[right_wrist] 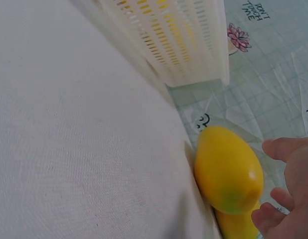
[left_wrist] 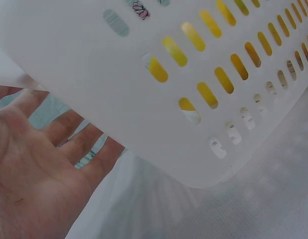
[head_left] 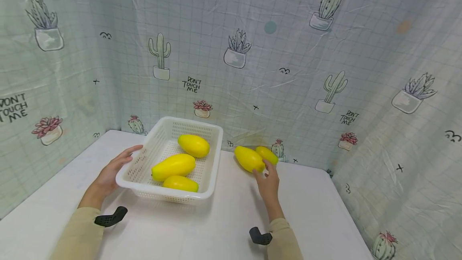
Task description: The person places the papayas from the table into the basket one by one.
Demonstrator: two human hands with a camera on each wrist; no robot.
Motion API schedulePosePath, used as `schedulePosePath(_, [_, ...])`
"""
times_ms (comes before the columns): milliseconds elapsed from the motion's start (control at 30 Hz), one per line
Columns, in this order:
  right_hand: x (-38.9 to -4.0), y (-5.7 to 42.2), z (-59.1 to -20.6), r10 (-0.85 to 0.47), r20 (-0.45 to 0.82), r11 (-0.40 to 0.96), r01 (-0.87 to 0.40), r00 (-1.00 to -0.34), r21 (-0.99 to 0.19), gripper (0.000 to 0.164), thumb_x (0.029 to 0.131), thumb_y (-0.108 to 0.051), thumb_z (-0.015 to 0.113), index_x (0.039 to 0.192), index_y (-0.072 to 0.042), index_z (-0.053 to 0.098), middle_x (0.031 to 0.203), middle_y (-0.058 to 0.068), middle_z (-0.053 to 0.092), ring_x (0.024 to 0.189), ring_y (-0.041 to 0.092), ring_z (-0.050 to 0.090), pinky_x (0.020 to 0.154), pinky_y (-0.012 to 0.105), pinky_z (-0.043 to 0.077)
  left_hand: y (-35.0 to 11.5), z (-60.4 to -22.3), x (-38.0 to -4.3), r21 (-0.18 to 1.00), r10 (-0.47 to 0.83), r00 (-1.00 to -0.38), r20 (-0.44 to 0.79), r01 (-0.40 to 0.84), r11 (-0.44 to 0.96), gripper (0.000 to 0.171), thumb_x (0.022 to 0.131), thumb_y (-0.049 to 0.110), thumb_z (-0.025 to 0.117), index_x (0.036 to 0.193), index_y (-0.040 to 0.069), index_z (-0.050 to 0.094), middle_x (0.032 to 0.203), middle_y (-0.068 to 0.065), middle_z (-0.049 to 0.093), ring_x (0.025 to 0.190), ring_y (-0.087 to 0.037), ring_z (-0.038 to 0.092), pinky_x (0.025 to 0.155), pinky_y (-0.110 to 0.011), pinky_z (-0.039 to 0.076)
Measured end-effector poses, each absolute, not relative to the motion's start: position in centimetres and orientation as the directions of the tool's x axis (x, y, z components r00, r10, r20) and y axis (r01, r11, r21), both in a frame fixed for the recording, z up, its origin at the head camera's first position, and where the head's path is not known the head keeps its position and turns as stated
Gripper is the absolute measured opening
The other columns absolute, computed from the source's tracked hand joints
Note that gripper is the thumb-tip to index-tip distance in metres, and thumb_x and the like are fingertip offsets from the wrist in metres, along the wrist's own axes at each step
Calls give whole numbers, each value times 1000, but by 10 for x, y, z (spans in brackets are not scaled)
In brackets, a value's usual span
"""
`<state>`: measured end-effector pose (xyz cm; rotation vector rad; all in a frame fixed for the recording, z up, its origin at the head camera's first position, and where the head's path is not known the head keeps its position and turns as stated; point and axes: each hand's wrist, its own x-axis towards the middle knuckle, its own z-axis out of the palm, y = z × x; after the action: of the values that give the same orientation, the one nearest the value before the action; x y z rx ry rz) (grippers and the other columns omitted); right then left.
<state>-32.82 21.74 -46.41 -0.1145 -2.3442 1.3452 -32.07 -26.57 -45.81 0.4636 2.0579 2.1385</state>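
A white perforated plastic basket (head_left: 124,179) stands at the left of the table, with three yellow mangoes inside, one of them the long mango (head_left: 175,167) in the middle. Fairly straight fingers of my left hand (head_left: 108,175) rest along the basket's left rim; in the left wrist view the fingertips go out of sight behind the basket's edge. Two more mangoes lie at the table's back edge: a large mango (head_left: 249,159) and a smaller mango (head_left: 267,155) partly behind it. Right beside them, my right hand (head_left: 268,181) reaches with thumb and fingers spread, holding nothing.
The white table (head_left: 231,224) ends against a hanging curtain (head_left: 252,91) printed with potted cacti, which also closes off both sides. A black wrist camera (head_left: 111,216) is on the left sleeve, and another black camera (head_left: 260,236) on the right.
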Motion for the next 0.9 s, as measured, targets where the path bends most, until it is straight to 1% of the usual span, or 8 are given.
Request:
schedulePosePath(100, [-329, 217, -466, 283, 330, 529, -140, -900, -837, 53, 83, -21, 66, 131, -11, 46, 134, 8, 45, 123, 30, 42, 99, 45, 41, -266, -458, -320, 991, 319, -939, 130, 113, -73, 47, 100, 29, 26, 146, 25, 18, 148, 7, 28, 109, -11, 56, 83, -35, 52])
schedulePosePath(200, [-329, 216, -466, 290, 326, 528, -133, -900, -839, 54, 83, -22, 67, 131, -12, 45, 133, 8, 45, 123, 30, 42, 99, 45, 41, -265, -457, -320, 991, 322, -938, 131, 112, -75, 47, 100, 29, 26, 147, 25, 18, 146, 8, 29, 108, -11, 57, 83, -35, 52])
schedulePosePath(400, [-331, 216, -467, 300, 304, 527, -109, -904, -843, 57, 82, -23, 67, 133, -13, 42, 134, 8, 43, 124, 28, 40, 100, 44, 40, -266, -457, -321, 993, 306, -945, 116, 108, -41, 47, 100, 31, 25, 146, 27, 18, 150, 2, 22, 109, -9, 55, 83, -33, 52])
schedulePosePath(633, [-334, 217, -469, 283, 306, 520, -123, -909, -845, 59, 83, -21, 66, 134, -12, 40, 136, 12, 42, 124, 32, 39, 99, 46, 40, -265, -459, -322, 993, 278, -954, 115, 118, -5, 48, 99, 33, 28, 146, 27, 18, 154, 1, 15, 111, -7, 54, 85, -34, 51])
schedulePosePath(767, [-335, 216, -469, 286, 293, 523, -108, -912, -845, 59, 83, -22, 66, 135, -13, 39, 136, 12, 41, 124, 32, 39, 100, 45, 40, -265, -459, -322, 993, 282, -952, 116, 118, -8, 48, 100, 32, 27, 146, 27, 18, 154, 1, 14, 111, -7, 54, 85, -34, 51])
schedulePosePath(900, [-337, 217, -469, 291, 275, 520, -90, -916, -850, 60, 83, -22, 65, 136, -13, 38, 136, 12, 41, 124, 31, 38, 100, 45, 40, -266, -459, -322, 993, 300, -946, 120, 117, -30, 47, 100, 31, 26, 146, 27, 18, 153, 4, 18, 111, -8, 55, 84, -34, 52])
